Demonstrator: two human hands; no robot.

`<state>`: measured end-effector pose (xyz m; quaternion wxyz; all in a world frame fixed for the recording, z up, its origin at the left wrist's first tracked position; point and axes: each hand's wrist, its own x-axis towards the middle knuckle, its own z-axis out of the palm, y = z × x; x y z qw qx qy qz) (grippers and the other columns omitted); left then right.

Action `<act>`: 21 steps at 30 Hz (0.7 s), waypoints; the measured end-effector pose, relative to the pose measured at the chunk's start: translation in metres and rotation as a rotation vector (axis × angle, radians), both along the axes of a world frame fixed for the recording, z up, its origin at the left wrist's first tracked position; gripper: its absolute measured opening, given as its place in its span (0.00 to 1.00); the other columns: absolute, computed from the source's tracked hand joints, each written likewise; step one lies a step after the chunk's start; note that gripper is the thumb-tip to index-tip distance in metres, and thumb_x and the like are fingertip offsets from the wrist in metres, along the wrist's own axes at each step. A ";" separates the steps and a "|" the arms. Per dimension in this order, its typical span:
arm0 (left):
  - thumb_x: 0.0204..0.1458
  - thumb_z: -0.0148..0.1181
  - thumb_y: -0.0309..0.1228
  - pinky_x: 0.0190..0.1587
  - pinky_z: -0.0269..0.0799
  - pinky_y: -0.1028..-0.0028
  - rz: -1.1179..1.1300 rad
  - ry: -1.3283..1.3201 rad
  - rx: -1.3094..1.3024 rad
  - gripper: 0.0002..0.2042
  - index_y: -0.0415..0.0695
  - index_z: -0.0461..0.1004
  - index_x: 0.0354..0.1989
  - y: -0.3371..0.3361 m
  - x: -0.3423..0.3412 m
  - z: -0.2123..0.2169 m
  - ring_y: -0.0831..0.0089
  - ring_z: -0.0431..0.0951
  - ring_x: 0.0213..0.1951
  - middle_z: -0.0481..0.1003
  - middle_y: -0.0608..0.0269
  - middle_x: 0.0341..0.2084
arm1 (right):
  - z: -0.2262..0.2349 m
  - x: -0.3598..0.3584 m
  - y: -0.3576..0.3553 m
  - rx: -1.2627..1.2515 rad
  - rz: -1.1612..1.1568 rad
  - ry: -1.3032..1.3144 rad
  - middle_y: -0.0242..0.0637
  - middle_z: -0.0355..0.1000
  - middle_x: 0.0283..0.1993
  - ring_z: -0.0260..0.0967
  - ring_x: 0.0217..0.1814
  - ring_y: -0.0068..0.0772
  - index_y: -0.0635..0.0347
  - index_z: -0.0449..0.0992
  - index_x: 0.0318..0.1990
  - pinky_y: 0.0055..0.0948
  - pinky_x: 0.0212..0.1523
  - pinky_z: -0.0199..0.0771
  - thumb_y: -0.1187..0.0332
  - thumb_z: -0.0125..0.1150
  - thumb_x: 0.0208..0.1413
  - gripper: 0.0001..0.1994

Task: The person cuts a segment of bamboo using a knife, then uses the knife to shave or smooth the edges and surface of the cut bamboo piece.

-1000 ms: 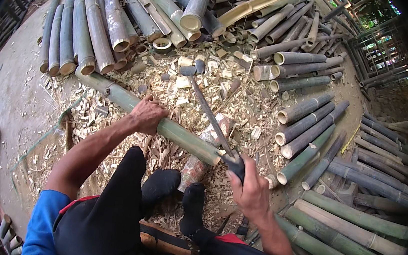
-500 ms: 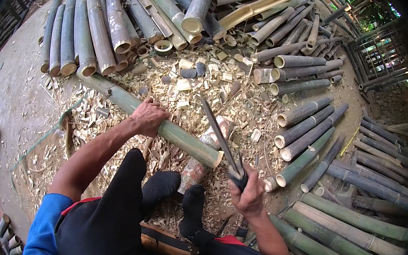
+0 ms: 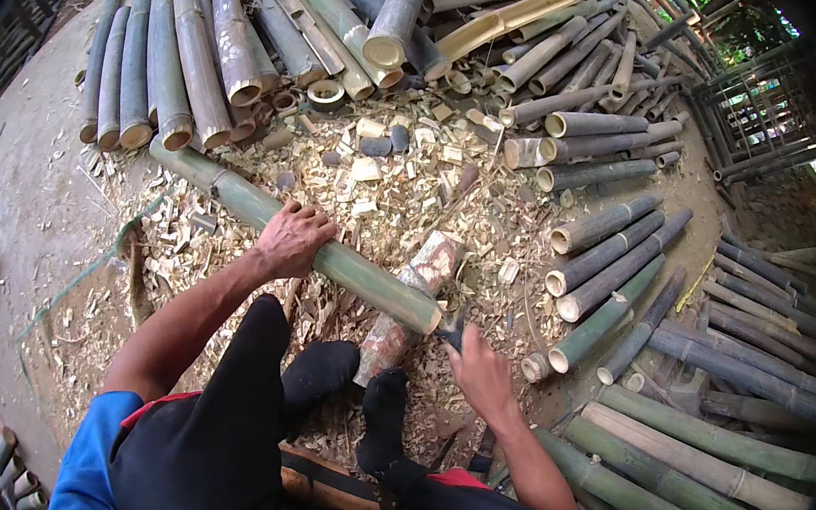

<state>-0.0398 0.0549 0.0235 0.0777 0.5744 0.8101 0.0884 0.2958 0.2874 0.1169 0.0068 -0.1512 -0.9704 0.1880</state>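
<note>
Had my left hand (image 3: 294,240) wrapped over the green bamboo pole (image 3: 374,284), which lay across a mottled log (image 3: 383,348), and my right hand (image 3: 481,372) gripping the machete (image 3: 452,337) right by the cut end.

The bamboo pole (image 3: 375,283) slants over the log (image 3: 385,345), whose near end sits between the person's feet (image 3: 317,376). Wood chips (image 3: 486,229) spread around them on the ground (image 3: 15,170). Beyond, there's a row of poles (image 3: 136,63) at left, a heap (image 3: 400,12) centre-back, and more stacks (image 3: 706,462) over on the right.
</note>
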 end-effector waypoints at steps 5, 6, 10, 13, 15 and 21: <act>0.39 0.74 0.36 0.54 0.70 0.57 0.020 0.034 -0.017 0.22 0.48 0.77 0.45 -0.006 -0.009 0.002 0.60 0.80 0.49 0.80 0.62 0.40 | 0.068 -0.042 -0.017 -0.059 -0.032 -0.218 0.61 0.79 0.33 0.79 0.36 0.71 0.63 0.65 0.51 0.60 0.34 0.80 0.60 0.64 0.68 0.18; 0.39 0.74 0.36 0.54 0.70 0.57 0.017 0.017 -0.010 0.22 0.48 0.77 0.45 -0.006 -0.007 0.000 0.60 0.80 0.49 0.80 0.62 0.40 | 0.086 -0.045 -0.026 -0.120 -0.074 -0.150 0.61 0.79 0.34 0.82 0.36 0.66 0.64 0.67 0.50 0.55 0.33 0.80 0.59 0.64 0.68 0.18; 0.39 0.74 0.34 0.55 0.70 0.57 0.018 0.019 0.040 0.21 0.49 0.77 0.45 -0.008 -0.003 -0.004 0.61 0.79 0.49 0.79 0.62 0.41 | 0.096 -0.039 -0.038 -0.125 0.086 0.453 0.59 0.80 0.34 0.85 0.35 0.56 0.65 0.67 0.49 0.46 0.30 0.82 0.59 0.64 0.69 0.18; 0.38 0.74 0.34 0.55 0.69 0.57 -0.002 0.024 0.059 0.22 0.49 0.77 0.45 -0.002 0.001 -0.005 0.60 0.78 0.49 0.77 0.62 0.40 | 0.007 -0.007 -0.005 0.052 -0.086 -0.344 0.58 0.81 0.33 0.85 0.34 0.57 0.66 0.68 0.51 0.47 0.32 0.83 0.59 0.63 0.70 0.18; 0.37 0.75 0.34 0.55 0.68 0.57 0.001 0.052 0.072 0.23 0.49 0.77 0.46 0.004 -0.008 0.000 0.60 0.78 0.49 0.77 0.62 0.39 | 0.000 -0.010 0.012 0.040 -0.113 -0.355 0.58 0.80 0.31 0.83 0.33 0.60 0.66 0.67 0.51 0.49 0.29 0.82 0.59 0.62 0.70 0.18; 0.34 0.78 0.34 0.61 0.67 0.55 0.064 0.143 0.210 0.28 0.48 0.76 0.49 -0.028 0.005 -0.026 0.59 0.76 0.52 0.76 0.61 0.43 | 0.103 -0.050 -0.036 -0.211 -0.030 0.151 0.57 0.80 0.33 0.82 0.31 0.59 0.67 0.69 0.52 0.50 0.28 0.81 0.64 0.65 0.68 0.16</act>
